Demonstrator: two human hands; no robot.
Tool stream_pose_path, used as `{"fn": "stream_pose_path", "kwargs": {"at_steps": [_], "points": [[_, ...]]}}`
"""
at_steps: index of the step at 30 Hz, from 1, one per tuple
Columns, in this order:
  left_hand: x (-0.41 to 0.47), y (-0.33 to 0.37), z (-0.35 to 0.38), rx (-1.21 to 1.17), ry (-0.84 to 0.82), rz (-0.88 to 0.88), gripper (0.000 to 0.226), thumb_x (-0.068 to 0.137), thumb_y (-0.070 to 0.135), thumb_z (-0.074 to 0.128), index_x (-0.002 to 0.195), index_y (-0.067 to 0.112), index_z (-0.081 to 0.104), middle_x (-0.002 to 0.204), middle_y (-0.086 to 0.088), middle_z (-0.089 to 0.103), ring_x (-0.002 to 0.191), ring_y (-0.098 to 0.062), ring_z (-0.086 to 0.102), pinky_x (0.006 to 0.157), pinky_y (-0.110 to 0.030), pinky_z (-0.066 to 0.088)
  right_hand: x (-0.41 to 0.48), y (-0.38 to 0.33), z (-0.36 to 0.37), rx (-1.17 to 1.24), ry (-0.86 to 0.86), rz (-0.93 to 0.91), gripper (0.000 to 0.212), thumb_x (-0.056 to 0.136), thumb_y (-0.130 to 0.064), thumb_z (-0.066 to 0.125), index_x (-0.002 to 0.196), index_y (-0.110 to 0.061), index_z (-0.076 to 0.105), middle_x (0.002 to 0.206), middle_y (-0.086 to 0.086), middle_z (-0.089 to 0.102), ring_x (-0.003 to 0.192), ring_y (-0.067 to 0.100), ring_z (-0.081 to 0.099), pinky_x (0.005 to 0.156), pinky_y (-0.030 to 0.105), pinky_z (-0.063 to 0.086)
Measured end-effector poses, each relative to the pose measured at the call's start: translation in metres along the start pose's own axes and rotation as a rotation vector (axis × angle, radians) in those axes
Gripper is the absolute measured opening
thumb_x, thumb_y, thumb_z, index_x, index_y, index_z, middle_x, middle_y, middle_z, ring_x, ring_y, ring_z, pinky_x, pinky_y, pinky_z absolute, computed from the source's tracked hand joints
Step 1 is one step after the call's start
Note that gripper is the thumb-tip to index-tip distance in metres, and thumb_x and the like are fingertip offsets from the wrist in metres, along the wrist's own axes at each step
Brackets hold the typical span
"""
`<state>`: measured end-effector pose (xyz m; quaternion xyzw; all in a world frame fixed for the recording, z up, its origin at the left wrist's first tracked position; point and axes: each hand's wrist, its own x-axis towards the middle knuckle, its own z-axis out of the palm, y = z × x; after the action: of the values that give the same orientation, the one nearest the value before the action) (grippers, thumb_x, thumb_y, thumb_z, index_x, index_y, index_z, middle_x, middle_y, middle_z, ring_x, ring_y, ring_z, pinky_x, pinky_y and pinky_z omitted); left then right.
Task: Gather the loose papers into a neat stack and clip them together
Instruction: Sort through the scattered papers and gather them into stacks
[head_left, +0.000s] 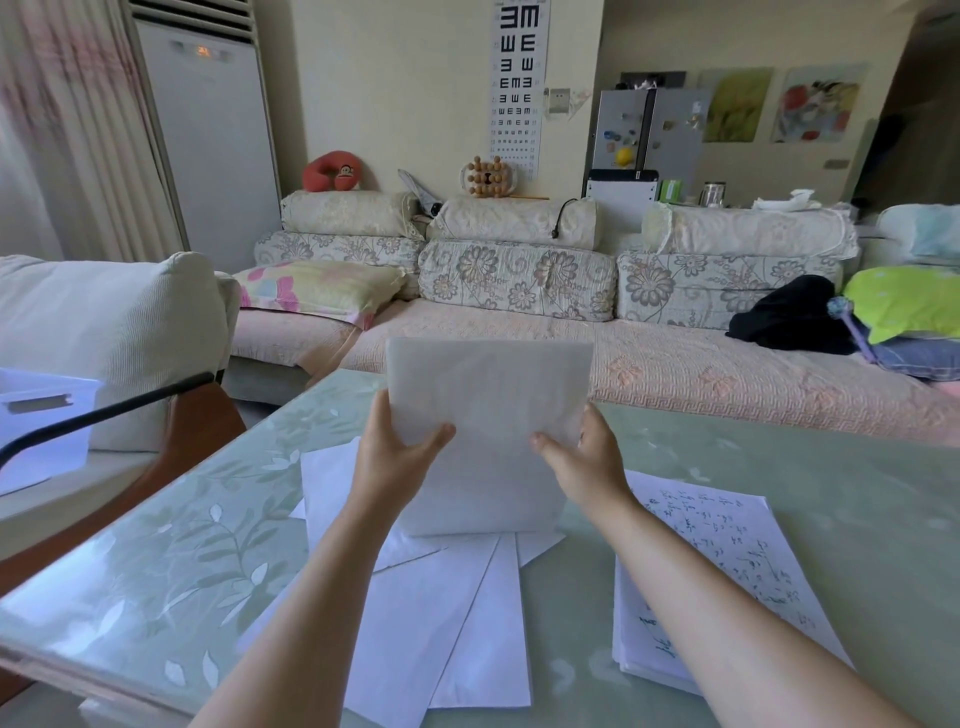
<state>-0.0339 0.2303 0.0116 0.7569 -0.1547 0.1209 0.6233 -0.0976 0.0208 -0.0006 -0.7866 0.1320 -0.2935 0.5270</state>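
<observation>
Near edge of table (156, 545): loose blank sheets (457, 623) fanned flat, handwritten pile (727, 561) to their right. Mid-table, paper stack (488, 405) stands upright, bottom edge meeting the sheets. Left hand (397, 460) & right hand (584, 460) grip its sides, thumbs in front. Left of table: pale plastic box (41, 457), contents can't tell, dark bar (130, 402) crossing in front. Beyond table: sofa (519, 332) w/ cushions.

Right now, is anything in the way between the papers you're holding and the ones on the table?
Nothing visible. The left hand and right hand hold the upright stack, whose bottom edge seems to rest on the fanned blank sheets. The handwritten pages lie further right.
</observation>
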Motion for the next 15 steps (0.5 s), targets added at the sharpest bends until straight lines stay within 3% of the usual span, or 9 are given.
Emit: {"fn": "stream_pose_path", "kwargs": {"at_steps": [3, 6, 11, 15], "points": [[-0.003, -0.017, 0.001, 0.091, -0.064, -0.119, 0.04, 0.078, 0.024, 0.078, 0.112, 0.024, 0.059, 0.1, 0.008, 0.068, 0.096, -0.017, 0.065, 0.081, -0.037, 0.054, -0.008, 0.008, 0.001, -0.048, -0.085, 0.072, 0.021, 0.081, -0.01, 0.072, 0.097, -0.021, 0.064, 0.089, -0.01, 0.07, 0.084, 0.013, 0.065, 0.067, 0.02, 0.048], [0.001, -0.014, 0.003, 0.115, -0.057, -0.077, 0.024, 0.084, 0.014, 0.069, 0.106, 0.022, 0.061, 0.093, 0.005, 0.068, 0.092, -0.024, 0.065, 0.075, -0.037, 0.054, -0.01, 0.011, 0.0, -0.001, -0.023, 0.044, 0.014, 0.084, -0.004, 0.065, 0.091, -0.017, 0.065, 0.082, -0.007, 0.071, 0.073, 0.014, 0.063, 0.056, 0.016, 0.045], [0.013, 0.024, 0.014, 0.184, 0.06, 0.146, 0.017, 0.09, 0.018, 0.059, 0.096, 0.032, 0.05, 0.083, 0.006, 0.062, 0.076, -0.024, 0.061, 0.062, -0.038, 0.051, 0.005, -0.007, -0.011, 0.101, 0.06, -0.048, 0.023, 0.087, -0.011, 0.066, 0.107, -0.021, 0.063, 0.098, -0.009, 0.073, 0.09, 0.007, 0.068, 0.075, 0.024, 0.051], [0.019, 0.045, 0.027, -0.066, 0.056, 0.012, 0.022, 0.087, 0.011, 0.061, 0.088, 0.03, 0.049, 0.09, 0.0, 0.067, 0.08, -0.026, 0.066, 0.069, -0.044, 0.055, 0.012, -0.005, -0.044, 0.067, -0.113, 0.068, 0.023, 0.086, -0.009, 0.065, 0.105, -0.021, 0.065, 0.099, -0.004, 0.076, 0.091, 0.018, 0.072, 0.08, 0.036, 0.057]]}}
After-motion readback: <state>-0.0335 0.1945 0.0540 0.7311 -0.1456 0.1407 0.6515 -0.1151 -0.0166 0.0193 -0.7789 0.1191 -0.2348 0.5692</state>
